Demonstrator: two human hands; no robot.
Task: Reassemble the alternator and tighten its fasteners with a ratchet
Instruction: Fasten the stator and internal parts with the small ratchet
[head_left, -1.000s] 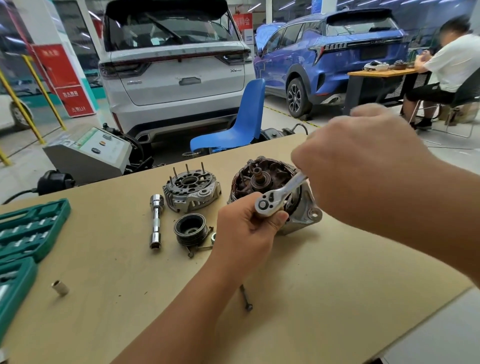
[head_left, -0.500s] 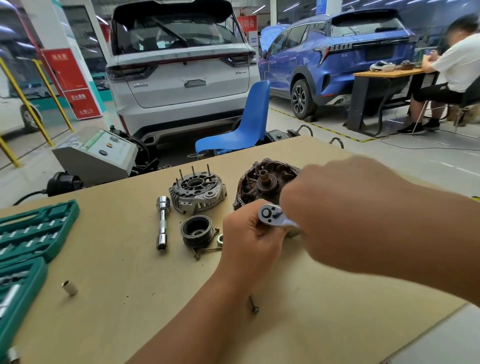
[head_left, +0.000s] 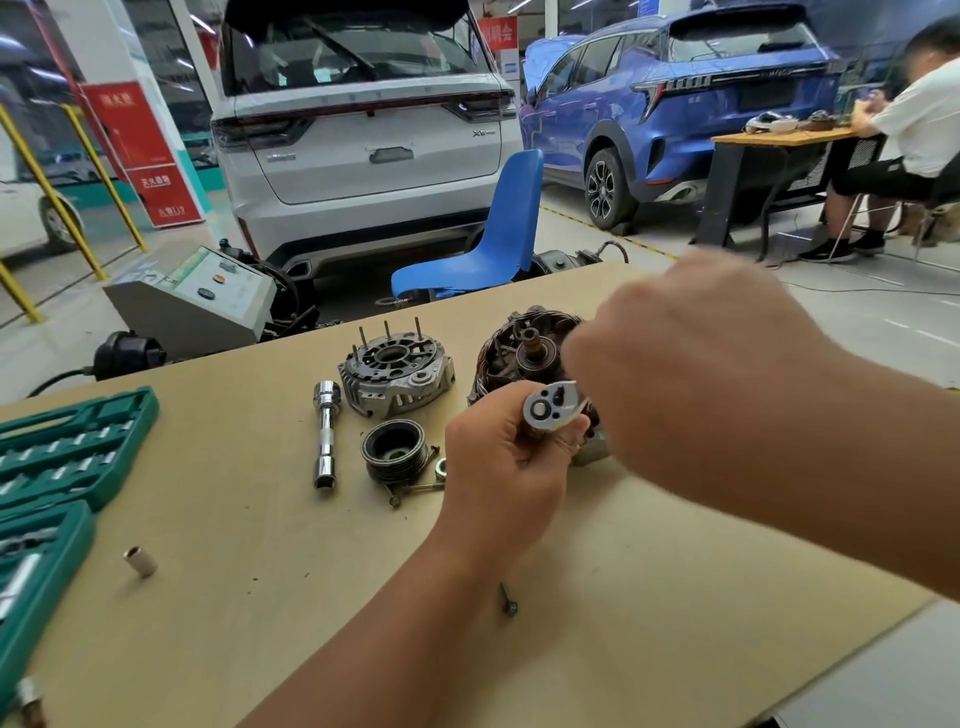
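The left hand (head_left: 498, 467) is pinching the ratchet (head_left: 551, 412) head above the tabletop (head_left: 260, 597); the blurred right hand (head_left: 691, 358) is gripping its handle, just before the open alternator (head_left: 524, 353). Its cover (head_left: 396, 375) is lying nearby.

Both hands, left hand (head_left: 506, 467) and right hand (head_left: 691, 364), grip the ratchet (head_left: 550, 410).

A tan wooden bench (head_left: 218, 597) carries a green socket case (head_left: 57, 457) at its left edge and a loose socket (head_left: 140, 561) just right of it. Mid-bench lie a chrome socket wrench (head_left: 325, 434), an alternator end cover (head_left: 397, 376), a pulley (head_left: 395, 451), a nut (head_left: 441, 467) and the alternator body (head_left: 519, 353). A bolt (head_left: 508, 600) lies nearer.
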